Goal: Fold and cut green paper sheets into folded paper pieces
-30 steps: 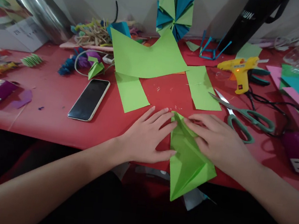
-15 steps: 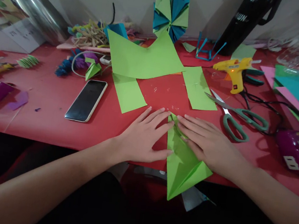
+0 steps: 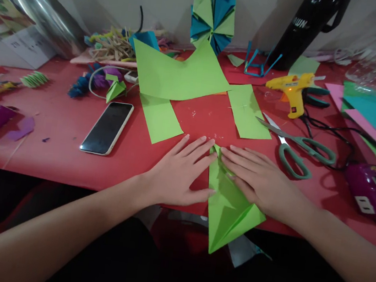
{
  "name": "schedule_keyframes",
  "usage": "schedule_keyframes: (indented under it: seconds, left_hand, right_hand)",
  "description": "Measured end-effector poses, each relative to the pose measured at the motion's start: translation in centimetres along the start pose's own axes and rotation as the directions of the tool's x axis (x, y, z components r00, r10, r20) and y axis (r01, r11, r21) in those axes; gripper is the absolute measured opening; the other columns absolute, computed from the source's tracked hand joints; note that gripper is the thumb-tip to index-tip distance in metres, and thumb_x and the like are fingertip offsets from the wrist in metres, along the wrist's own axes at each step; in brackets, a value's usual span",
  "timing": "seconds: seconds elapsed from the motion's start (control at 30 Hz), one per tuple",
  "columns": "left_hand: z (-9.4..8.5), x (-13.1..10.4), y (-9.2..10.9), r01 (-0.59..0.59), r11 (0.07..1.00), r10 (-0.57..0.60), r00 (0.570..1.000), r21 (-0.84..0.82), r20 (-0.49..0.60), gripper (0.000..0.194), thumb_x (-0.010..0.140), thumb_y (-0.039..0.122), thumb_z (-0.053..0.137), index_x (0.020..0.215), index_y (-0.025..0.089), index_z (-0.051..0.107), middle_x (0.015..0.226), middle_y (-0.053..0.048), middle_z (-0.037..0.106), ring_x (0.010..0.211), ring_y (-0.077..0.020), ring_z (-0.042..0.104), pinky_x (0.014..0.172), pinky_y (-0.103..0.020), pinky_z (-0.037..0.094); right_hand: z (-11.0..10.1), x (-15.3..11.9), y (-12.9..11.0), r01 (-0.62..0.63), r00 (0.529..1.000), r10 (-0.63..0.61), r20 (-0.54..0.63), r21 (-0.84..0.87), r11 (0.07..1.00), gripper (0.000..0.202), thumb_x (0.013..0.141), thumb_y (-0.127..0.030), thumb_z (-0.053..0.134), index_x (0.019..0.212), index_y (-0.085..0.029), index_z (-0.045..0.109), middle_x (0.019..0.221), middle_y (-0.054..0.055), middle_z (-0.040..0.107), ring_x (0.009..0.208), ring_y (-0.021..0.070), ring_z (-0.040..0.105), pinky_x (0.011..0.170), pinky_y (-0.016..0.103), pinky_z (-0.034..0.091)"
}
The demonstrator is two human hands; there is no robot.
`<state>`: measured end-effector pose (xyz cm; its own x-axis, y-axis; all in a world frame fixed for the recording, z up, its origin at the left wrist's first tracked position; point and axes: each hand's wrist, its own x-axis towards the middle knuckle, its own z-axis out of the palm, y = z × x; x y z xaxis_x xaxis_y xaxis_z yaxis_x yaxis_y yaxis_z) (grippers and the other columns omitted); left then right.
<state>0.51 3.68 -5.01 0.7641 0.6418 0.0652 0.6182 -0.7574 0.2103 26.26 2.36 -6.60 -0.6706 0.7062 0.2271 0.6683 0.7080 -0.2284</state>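
A folded sheet of green paper (image 3: 225, 210) lies at the table's front edge, its pointed lower end hanging past that edge. My left hand (image 3: 182, 172) rests open along the paper's left side, fingers spread, with fingertips near its top corner and the thumb at its left edge. Across the upper right of the paper lies my right hand (image 3: 256, 175), flat with its fingers stretched out. The right hand covers part of the folded edge. Beyond the hands are a green paper piece (image 3: 161, 121) on the left and a green paper rectangle (image 3: 249, 114) on the right.
Open scissors (image 3: 300, 146) and a yellow glue gun (image 3: 293, 92) lie to the right. A phone (image 3: 107, 128) is on the left. A large green sheet (image 3: 182, 78), a blue-green paper wheel (image 3: 213, 17) and a black bottle (image 3: 303, 29) are at the back.
Both hands and the folded paper hold almost the same pose. The whole view has shifted very slightly.
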Motion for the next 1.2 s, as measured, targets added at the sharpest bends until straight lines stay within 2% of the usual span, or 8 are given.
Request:
schedule_keyframes:
  seconds: [0.1,0.2,0.3,0.4,0.53,0.7,1.0,1.2]
  left_hand:
    - [0.07,0.05,-0.01,-0.003,1.0,0.003,1.0,0.005,-0.001,0.078,0.096,0.064,0.043,0.151,0.008,0.042,0.165,-0.019,0.029,0.156,-0.0347,0.02,0.128,-0.057,0.012]
    - [0.14,0.07,0.03,0.016,1.0,-0.016,1.0,0.006,-0.013,0.082,0.095,0.064,0.044,0.152,0.006,0.039,0.165,-0.019,0.031,0.156,-0.0352,0.021,0.127,-0.057,0.013]
    - [0.11,0.09,0.12,0.015,1.0,-0.015,1.0,0.012,-0.01,0.083,0.095,0.065,0.044,0.156,0.011,0.034,0.165,-0.017,0.03,0.156,-0.0358,0.022,0.127,-0.058,0.013]
    - [-0.05,0.13,0.24,0.005,0.999,-0.004,1.0,0.041,-0.006,0.079,0.096,0.064,0.043,0.156,0.013,0.037,0.166,-0.016,0.03,0.156,-0.0362,0.021,0.127,-0.059,0.012]
    - [-0.33,0.13,0.41,-0.026,0.997,0.026,1.0,0.075,-0.004,0.077,0.098,0.062,0.039,0.155,0.01,0.038,0.164,-0.015,0.035,0.156,-0.0352,0.021,0.128,-0.057,0.009]
    - [-0.3,0.08,0.44,-0.026,0.997,0.027,1.0,0.072,-0.01,0.078,0.099,0.062,0.037,0.156,0.009,0.036,0.163,-0.014,0.038,0.155,-0.0342,0.023,0.128,-0.056,0.01]
    - [-0.19,0.24,0.34,-0.017,0.998,0.018,0.999,0.062,-0.029,0.077,0.097,0.062,0.042,0.153,0.009,0.042,0.162,-0.019,0.037,0.154,-0.036,0.026,0.127,-0.058,0.014]
    - [-0.38,0.39,0.31,-0.018,0.997,0.018,1.0,0.077,0.001,0.076,0.098,0.06,0.04,0.153,0.008,0.042,0.162,-0.02,0.038,0.154,-0.0357,0.026,0.127,-0.057,0.012]
  right_hand:
    - [-0.01,0.01,-0.12,0.0,1.0,0.0,-0.014,0.005,1.0,0.046,0.102,-0.022,0.046,0.148,-0.02,0.053,0.151,0.009,0.055,0.145,0.027,0.046,0.118,0.054,0.042]
    - [0.03,-0.02,-0.11,0.015,1.0,-0.015,-0.002,-0.009,1.0,0.044,0.102,-0.021,0.046,0.145,-0.018,0.055,0.15,0.011,0.056,0.145,0.028,0.045,0.119,0.055,0.041]
    - [0.07,-0.05,0.02,0.026,1.0,-0.026,0.006,-0.017,1.0,0.043,0.102,-0.021,0.047,0.144,-0.017,0.056,0.15,0.011,0.056,0.146,0.0283,0.044,0.119,0.055,0.04]
    - [0.14,-0.09,0.13,0.039,0.999,-0.039,-0.005,-0.024,0.999,0.045,0.102,-0.02,0.047,0.147,-0.016,0.053,0.152,0.011,0.053,0.146,0.0277,0.043,0.119,0.054,0.04]
    - [0.24,-0.14,0.07,0.024,1.0,-0.024,-0.012,-0.021,0.999,0.044,0.102,-0.021,0.046,0.145,-0.013,0.054,0.151,0.011,0.055,0.146,0.0279,0.045,0.118,0.054,0.042]
    - [0.21,-0.16,-0.16,-0.006,1.0,0.006,-0.025,0.019,1.0,0.043,0.102,-0.022,0.047,0.144,-0.018,0.056,0.15,0.01,0.057,0.144,0.0277,0.046,0.118,0.055,0.042]
    - [-0.07,0.0,-0.3,-0.02,1.0,0.02,-0.016,0.021,1.0,0.042,0.101,-0.022,0.048,0.142,-0.019,0.059,0.147,0.009,0.06,0.144,0.0273,0.048,0.119,0.053,0.042]
    - [-0.48,-0.26,-0.04,0.004,1.0,-0.004,0.001,-0.005,1.0,0.04,0.101,-0.025,0.05,0.139,-0.02,0.062,0.147,0.007,0.06,0.143,0.0271,0.048,0.12,0.053,0.039]
